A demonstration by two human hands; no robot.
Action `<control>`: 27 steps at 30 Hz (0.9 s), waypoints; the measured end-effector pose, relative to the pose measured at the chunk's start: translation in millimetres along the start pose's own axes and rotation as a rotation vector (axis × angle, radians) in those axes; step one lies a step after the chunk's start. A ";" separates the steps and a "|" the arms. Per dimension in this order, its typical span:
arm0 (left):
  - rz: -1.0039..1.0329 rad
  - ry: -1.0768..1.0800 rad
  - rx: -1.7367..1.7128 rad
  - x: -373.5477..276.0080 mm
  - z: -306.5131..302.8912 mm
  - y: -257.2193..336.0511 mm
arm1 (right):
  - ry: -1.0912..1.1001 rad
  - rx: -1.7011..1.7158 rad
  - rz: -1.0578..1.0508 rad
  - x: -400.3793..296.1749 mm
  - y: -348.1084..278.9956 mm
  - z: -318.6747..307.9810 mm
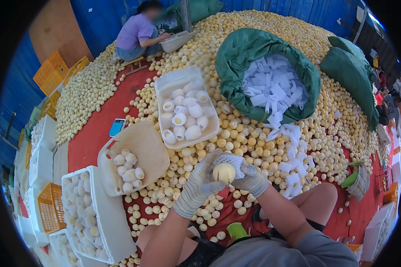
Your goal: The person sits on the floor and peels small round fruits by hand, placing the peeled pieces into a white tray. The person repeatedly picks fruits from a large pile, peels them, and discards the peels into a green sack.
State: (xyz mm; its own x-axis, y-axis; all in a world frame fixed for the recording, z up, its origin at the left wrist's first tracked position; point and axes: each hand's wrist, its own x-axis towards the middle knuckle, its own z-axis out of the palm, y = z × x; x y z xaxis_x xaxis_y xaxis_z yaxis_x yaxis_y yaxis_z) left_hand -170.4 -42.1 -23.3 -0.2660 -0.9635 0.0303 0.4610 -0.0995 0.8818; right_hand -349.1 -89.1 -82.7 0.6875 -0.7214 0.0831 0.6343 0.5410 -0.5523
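Observation:
A round, pale yellow fruit (224,173) is between my two gloved hands, low in front of me. My left hand (200,187), in a striped knit glove, holds the fruit from its left side. My right hand (253,178), gloved alike, grips a white foam net sleeve (232,161) that lies against the fruit's back and right side. Beyond my hands, a white plastic basin (214,128) holds several fruits in foam nets. A second, beige basin (158,142) to the left holds more netted fruits. A green sack (232,63) full of flat white foam nets stands open beyond, at the right.
Heaps of loose fruits (264,30) surround me on a red ground cover (97,133). Polystyrene boxes (112,213) of netted fruits and an orange crate (50,208) stand at the left. A phone (117,127) lies near the basins. A person (133,33) sits farther back by another basin.

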 end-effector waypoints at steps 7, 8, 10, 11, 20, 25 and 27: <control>-0.054 0.082 0.303 -5.5 -11.6 14.5 | 0.343 -0.772 -0.258 -2.7 -10.6 11.4; -0.076 0.118 0.391 -3.0 -9.8 16.5 | 0.381 -1.021 -0.346 -6.3 -7.4 12.3; -0.076 0.195 0.625 -1.4 -12.6 13.9 | 0.422 -1.373 -0.461 -8.0 -1.1 27.2; -0.051 0.240 0.773 -1.0 -18.9 8.3 | 0.352 -1.412 -0.448 -5.3 2.4 42.6; -0.369 0.372 1.135 -4.5 -55.4 -20.3 | -0.013 -1.624 -0.272 11.2 30.5 34.0; -0.269 0.403 0.983 -6.0 -67.4 -33.6 | 0.269 -1.357 0.006 45.4 54.6 -29.3; -0.173 0.446 0.762 1.0 -69.3 -30.6 | 0.469 -0.675 0.050 75.4 40.2 -66.3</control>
State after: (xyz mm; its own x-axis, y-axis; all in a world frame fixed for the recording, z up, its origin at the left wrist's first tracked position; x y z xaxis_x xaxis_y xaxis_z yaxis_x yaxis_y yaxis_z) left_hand -126.1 -57.2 -82.9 0.1474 -0.9731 -0.1772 -0.2838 -0.2133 0.9349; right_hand -295.2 -150.5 -153.7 0.3955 -0.8900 -0.2270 0.1556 0.3084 -0.9384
